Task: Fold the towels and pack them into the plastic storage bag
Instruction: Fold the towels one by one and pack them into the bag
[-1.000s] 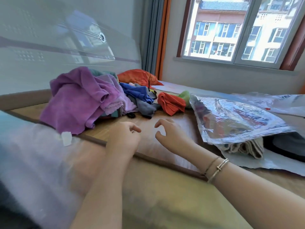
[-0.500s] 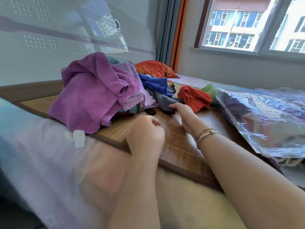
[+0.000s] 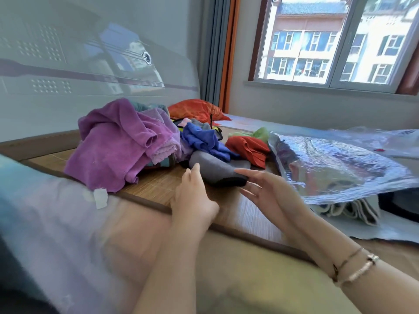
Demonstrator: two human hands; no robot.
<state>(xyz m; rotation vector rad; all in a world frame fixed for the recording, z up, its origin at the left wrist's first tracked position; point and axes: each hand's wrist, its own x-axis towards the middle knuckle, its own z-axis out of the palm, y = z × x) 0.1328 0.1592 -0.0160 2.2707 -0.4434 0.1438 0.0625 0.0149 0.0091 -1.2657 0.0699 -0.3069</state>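
A: Hands?
B: Left hand [image 3: 192, 196] fingers straight, tips touching the grey towel [image 3: 215, 171]. Right hand [image 3: 269, 191] spread open at the towel's right end, gripping nothing.
A: Towel location?
B: On the mat [image 3: 158, 189], near edge of the towel pile [image 3: 136, 141].
A: Bag?
B: Plastic bag [image 3: 335, 164] right of it, folded towels [image 3: 353, 209] under its near edge.

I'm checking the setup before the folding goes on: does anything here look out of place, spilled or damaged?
Nothing looks damaged or spilled. The unfolded towels lie in a loose heap, led by the purple towel, as expected. The plastic storage bag lies crumpled open over folded towels. Both hands reach for the grey towel.
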